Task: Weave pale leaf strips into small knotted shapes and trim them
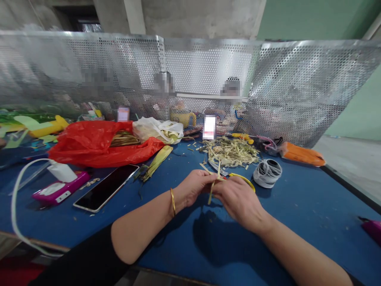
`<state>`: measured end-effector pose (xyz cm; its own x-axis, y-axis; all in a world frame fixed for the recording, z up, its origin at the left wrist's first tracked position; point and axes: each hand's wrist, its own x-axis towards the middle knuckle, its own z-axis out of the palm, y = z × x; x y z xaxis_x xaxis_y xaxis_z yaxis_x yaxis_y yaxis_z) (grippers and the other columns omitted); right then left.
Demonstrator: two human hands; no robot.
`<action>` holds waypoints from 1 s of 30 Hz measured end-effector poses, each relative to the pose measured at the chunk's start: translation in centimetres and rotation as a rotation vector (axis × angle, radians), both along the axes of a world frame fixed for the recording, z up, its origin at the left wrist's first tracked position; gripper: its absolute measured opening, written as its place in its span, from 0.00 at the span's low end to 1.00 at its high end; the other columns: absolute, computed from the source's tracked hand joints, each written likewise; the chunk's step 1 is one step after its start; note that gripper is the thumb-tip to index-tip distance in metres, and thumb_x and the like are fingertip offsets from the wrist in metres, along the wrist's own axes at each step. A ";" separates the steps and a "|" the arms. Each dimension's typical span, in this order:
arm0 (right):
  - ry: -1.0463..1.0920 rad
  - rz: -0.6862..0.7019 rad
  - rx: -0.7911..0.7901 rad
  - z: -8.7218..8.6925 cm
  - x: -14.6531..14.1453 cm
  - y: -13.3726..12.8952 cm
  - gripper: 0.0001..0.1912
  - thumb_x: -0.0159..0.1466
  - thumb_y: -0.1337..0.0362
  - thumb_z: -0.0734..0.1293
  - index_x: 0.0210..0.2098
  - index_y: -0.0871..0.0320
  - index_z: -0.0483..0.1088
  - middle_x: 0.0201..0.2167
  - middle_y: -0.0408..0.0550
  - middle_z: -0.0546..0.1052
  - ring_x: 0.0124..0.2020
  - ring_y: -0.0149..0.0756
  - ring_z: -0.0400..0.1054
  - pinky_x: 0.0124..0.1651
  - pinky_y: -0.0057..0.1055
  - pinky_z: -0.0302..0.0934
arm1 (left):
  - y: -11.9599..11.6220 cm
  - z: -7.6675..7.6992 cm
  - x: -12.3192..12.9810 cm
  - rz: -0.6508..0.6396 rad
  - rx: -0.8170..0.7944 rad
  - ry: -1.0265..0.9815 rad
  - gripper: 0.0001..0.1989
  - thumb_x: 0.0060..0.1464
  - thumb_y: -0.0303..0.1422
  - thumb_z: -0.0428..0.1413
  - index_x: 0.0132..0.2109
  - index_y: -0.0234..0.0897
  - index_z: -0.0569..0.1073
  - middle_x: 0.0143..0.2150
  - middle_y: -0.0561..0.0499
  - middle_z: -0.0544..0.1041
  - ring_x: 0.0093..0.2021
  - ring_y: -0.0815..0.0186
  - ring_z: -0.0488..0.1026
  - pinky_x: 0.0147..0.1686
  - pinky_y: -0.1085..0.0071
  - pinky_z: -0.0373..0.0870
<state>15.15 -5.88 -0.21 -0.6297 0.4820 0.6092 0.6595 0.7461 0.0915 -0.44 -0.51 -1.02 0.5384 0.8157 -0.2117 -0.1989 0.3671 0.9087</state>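
Above the blue table (166, 238), my left hand (195, 186) pinches crossed pale plant strips (219, 171) between thumb and fingers. My right hand (239, 198) meets it from the right, its fingers closed on the same strips. One strip end points up and another hangs below the fingers. Just behind my hands lie scissors with yellow handles (248, 182), partly covered by my right hand. A heap of cut, dry plant strips (233, 151) lies beyond them. To the right of the scissors stands a roll of whitish cord (267, 173).
Left are a red plastic bag (86, 145), a white bag (157, 129), a phone (107, 186), husks (157, 162) and a purple power strip (61, 190) with a white cable. An orange packet (303, 154) lies right. A perforated metal screen (205, 67) spans the back, people behind it.
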 end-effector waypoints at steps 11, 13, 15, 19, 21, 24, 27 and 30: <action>0.083 -0.433 -0.552 0.1 0.8 1.1 0.17 0.67 0.61 0.56 0.24 0.57 0.64 0.20 0.43 0.70 0.23 0.31 0.62 0.27 0.28 0.45 | 0.0 0.3 0.2 0.059 0.124 0.211 0.12 0.47 0.37 0.63 0.31 0.30 0.75 0.26 0.49 0.77 0.24 0.71 0.71 0.28 0.74 0.68; 0.075 -0.402 -0.538 0.3 0.6 0.8 0.17 0.66 0.61 0.57 0.21 0.57 0.62 0.19 0.42 0.68 0.22 0.30 0.59 0.27 0.28 0.44 | 0.0 0.2 0.2 0.082 0.127 0.228 0.11 0.46 0.36 0.63 0.31 0.31 0.74 0.24 0.51 0.75 0.20 0.74 0.68 0.24 0.75 0.66; 0.062 -0.371 -0.526 0.6 0.6 0.5 0.18 0.66 0.61 0.57 0.19 0.57 0.61 0.18 0.42 0.66 0.21 0.29 0.57 0.26 0.28 0.43 | 0.1 0.3 0.2 0.082 0.116 0.236 0.12 0.45 0.37 0.63 0.31 0.31 0.73 0.23 0.53 0.73 0.18 0.75 0.64 0.20 0.77 0.62; 0.095 -0.333 -0.530 1.7 0.9 0.2 0.20 0.66 0.59 0.58 0.19 0.57 0.63 0.17 0.42 0.66 0.21 0.29 0.58 0.26 0.27 0.45 | 0.3 0.5 -0.2 0.041 0.160 0.286 0.15 0.42 0.41 0.63 0.31 0.32 0.73 0.22 0.54 0.72 0.18 0.76 0.61 0.17 0.78 0.52; 0.187 -0.325 -0.458 2.3 1.3 0.3 0.17 0.66 0.58 0.59 0.24 0.57 0.69 0.22 0.44 0.71 0.25 0.32 0.63 0.30 0.27 0.51 | 0.3 0.6 -0.4 -0.018 0.202 0.310 0.16 0.41 0.42 0.63 0.30 0.32 0.74 0.22 0.54 0.71 0.17 0.77 0.58 0.17 0.77 0.48; 0.293 -0.363 -0.334 2.6 1.9 0.8 0.13 0.64 0.57 0.61 0.32 0.56 0.74 0.32 0.49 0.75 0.36 0.37 0.68 0.39 0.32 0.57 | -0.1 0.6 -0.4 -0.172 0.282 0.327 0.16 0.42 0.42 0.62 0.29 0.32 0.75 0.21 0.53 0.71 0.18 0.76 0.57 0.19 0.76 0.47; 0.338 -0.343 -0.578 1.8 2.2 1.6 0.16 0.63 0.55 0.61 0.27 0.56 0.74 0.29 0.47 0.75 0.33 0.36 0.69 0.37 0.32 0.59 | -0.8 0.6 -0.1 -0.303 0.313 0.337 0.16 0.47 0.43 0.58 0.29 0.32 0.76 0.20 0.53 0.71 0.19 0.75 0.55 0.21 0.75 0.48; 0.569 -0.242 -0.998 0.7 1.8 1.8 0.16 0.59 0.53 0.64 0.25 0.58 0.72 0.23 0.44 0.73 0.25 0.33 0.67 0.29 0.29 0.60 | -1.3 0.3 0.3 -0.363 0.312 0.354 0.17 0.50 0.44 0.54 0.30 0.32 0.77 0.20 0.53 0.71 0.19 0.74 0.54 0.22 0.74 0.48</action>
<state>16.98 -4.06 0.52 -0.2148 0.9750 0.0577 0.5511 0.1698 -0.8170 -0.17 -1.80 -0.67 0.7350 0.6450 -0.2091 0.2245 0.0595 0.9726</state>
